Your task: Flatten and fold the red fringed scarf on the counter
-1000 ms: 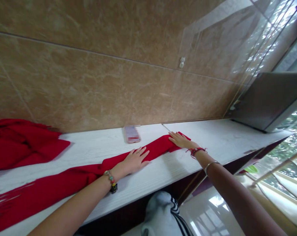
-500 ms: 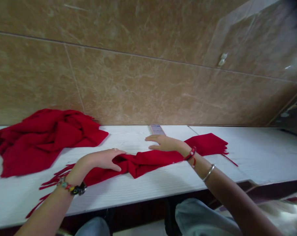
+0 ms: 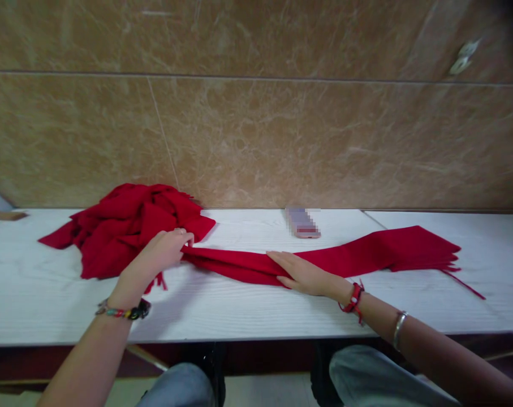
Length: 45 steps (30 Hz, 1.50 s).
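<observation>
A long red fringed scarf (image 3: 366, 251) lies stretched across the white table, its right end flat and layered with a loose strand. My left hand (image 3: 169, 249) is closed on the scarf's left part and lifts it slightly, drawing the cloth narrow. Some fringe hangs below that hand. Palm down, my right hand (image 3: 302, 274) rests on the middle of the scarf with its fingers stretched out. Behind my left hand lies a crumpled heap of red cloth (image 3: 133, 217); the hand and scarf end partly overlap it in view.
A phone (image 3: 302, 222), partly pixelated, lies by the wall behind the scarf. The tiled wall (image 3: 256, 141) borders the back of the white table (image 3: 248, 316). My knees are below its front edge. A brown strip (image 3: 5, 216) sits at the far left.
My left hand has closed on the scarf and lifted it, pulling its middle straighter and narrower. My right hand has come down onto the cloth. The view has shifted left.
</observation>
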Motion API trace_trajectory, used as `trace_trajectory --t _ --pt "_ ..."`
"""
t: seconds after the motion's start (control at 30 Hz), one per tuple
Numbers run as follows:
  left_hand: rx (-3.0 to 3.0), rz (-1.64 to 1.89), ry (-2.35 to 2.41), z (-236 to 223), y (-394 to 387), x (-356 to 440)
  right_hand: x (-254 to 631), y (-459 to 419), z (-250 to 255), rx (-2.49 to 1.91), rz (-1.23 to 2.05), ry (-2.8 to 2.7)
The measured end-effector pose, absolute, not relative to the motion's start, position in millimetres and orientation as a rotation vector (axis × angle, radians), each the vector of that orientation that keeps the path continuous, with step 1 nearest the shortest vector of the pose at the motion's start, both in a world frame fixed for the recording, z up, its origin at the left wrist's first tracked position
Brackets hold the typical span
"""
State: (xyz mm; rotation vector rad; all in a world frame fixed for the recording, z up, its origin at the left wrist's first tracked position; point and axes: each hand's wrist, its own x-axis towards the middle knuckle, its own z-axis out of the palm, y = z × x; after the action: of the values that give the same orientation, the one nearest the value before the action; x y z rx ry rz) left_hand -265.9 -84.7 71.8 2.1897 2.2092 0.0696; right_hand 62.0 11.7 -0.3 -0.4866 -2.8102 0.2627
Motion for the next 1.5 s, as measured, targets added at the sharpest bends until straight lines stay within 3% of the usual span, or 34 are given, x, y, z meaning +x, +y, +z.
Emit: trace_trajectory --t 0.13,0.27,0.5,0.67,0.93,1.27,1.5 --pt "2.156 -0.072 2.399 73 -89 -265 66 11 -6 -0.480 0.211 -2.759" --pt "2.112 -0.288 2.291 59 -88 -247 65 9 -6 -0.409 0.092 -2.715" --pt "2.671 0.065 1.605 55 -81 -179 60 8 -6 -0.335 -0.095 -2.590" --pt "2.785 -0.090 1.349 60 -86 -151 60 11 -10 -0.303 -0.047 -2.620" --pt "2.729 -0.494 1.959 61 -109 -183 65 11 -14 -0.341 0.082 -2.698" --pt "1.924 -0.890 2.766 60 -184 -256 66 12 -20 -0.337 0.062 -2.685" --pt "2.061 -0.648 2.774 76 -167 -235 65 9 -16 -0.265 -0.146 -2.669"
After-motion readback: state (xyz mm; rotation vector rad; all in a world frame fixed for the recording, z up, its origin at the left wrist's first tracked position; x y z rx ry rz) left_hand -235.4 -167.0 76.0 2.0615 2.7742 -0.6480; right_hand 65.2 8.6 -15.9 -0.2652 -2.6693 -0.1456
